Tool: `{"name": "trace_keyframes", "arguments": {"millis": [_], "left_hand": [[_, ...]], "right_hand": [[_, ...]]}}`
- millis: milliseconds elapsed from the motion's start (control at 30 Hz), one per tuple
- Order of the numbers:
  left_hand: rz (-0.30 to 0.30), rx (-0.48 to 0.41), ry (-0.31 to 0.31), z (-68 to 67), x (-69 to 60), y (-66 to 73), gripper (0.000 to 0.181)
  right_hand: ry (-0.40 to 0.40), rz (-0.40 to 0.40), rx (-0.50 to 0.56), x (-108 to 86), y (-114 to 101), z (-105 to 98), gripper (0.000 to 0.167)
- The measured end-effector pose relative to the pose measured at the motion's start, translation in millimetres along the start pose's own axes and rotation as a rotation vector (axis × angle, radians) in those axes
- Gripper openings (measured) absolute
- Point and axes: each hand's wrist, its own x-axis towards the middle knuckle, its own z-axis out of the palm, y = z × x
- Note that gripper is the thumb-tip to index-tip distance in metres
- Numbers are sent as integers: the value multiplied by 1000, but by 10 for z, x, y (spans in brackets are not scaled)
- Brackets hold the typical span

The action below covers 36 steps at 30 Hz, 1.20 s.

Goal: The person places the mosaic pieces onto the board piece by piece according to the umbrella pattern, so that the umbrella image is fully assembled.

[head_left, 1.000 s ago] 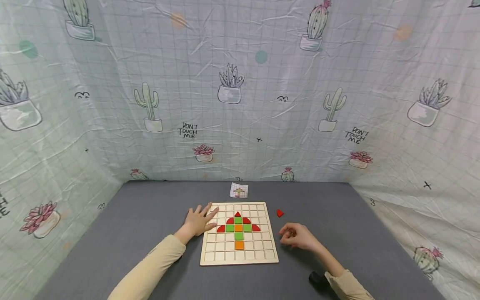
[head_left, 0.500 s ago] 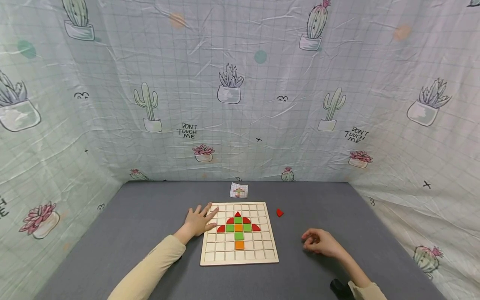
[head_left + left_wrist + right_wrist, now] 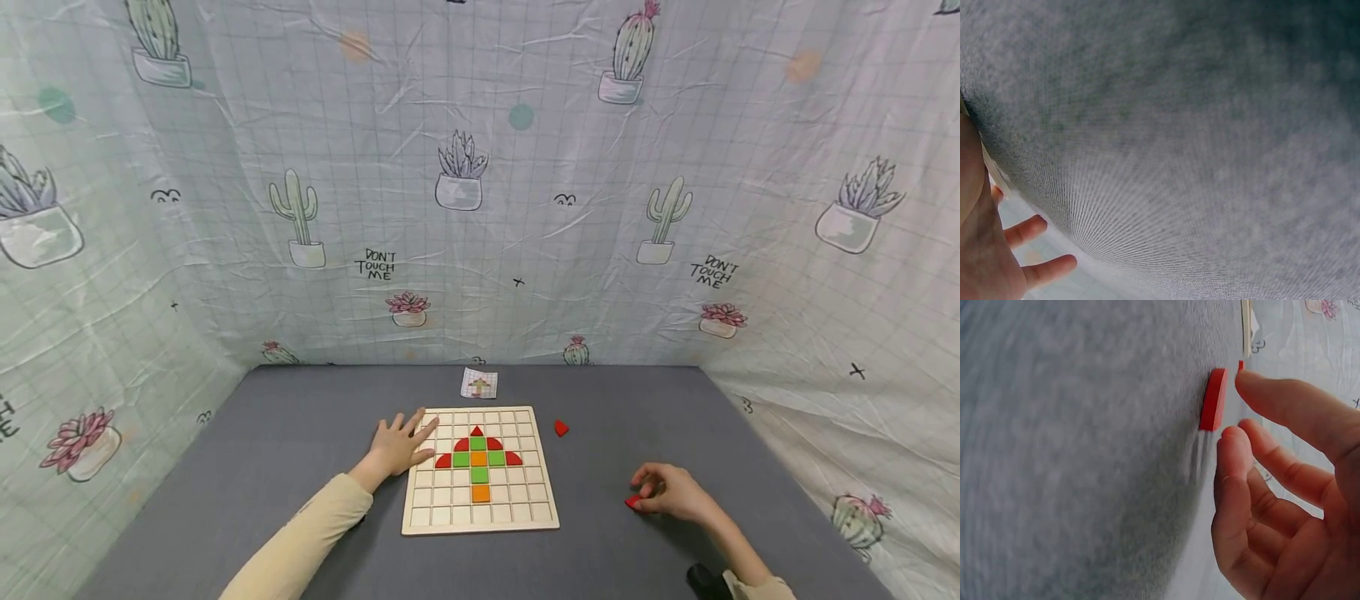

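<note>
My left hand [image 3: 397,447] rests with spread fingers on the left edge of a pale wooden grid board [image 3: 442,515]. Red, green and orange flat pieces form a tree-like shape on it, with an orange square [image 3: 480,493] lowest. Right of the board, my right hand [image 3: 672,490] hovers low over the table, fingers bent. By its fingertips lies a small red piece [image 3: 1213,400]; in the right wrist view thumb and forefinger stand apart close to it, and contact is unclear. The left wrist view catches part of the left hand [image 3: 991,256], with most of the board hidden.
A second red piece [image 3: 561,427] lies on the grey table [image 3: 322,408], just right of the board's upper corner. Behind the board is a small picture card [image 3: 478,383] with a similar pattern. A cactus-print cloth [image 3: 517,242] hangs around the back and sides.
My right hand has moved rightward and slightly nearer me, away from the board. A red piece now shows at its fingertips. The left hand stays on the board.
</note>
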Motion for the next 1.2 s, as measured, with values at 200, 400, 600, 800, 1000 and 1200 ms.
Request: {"name": "trace_keyframes", "arguments": {"millis": [200, 400, 600, 800, 1000, 1200], "left_hand": [[2, -31, 8, 2, -1, 6, 55], [2, -33, 0, 10, 12, 7, 56], [-5, -43, -1, -9, 4, 15, 55], [-8, -44, -5, -22, -6, 18, 55], [0, -36, -2, -7, 5, 19, 55], [-6, -20, -8, 3, 13, 8, 56]], "right_hand": [[-25, -16, -64, -16, -6, 3, 29], [-40, -54, -101, 43, -56, 37, 24], [-98, -62, -74, 198, -119, 89, 24], [-175, -79, -37, 412, -188, 165, 26], [-227, -68, -11, 537, -216, 208, 28], [-175, -16, 73, 509, -219, 190, 25]]}}
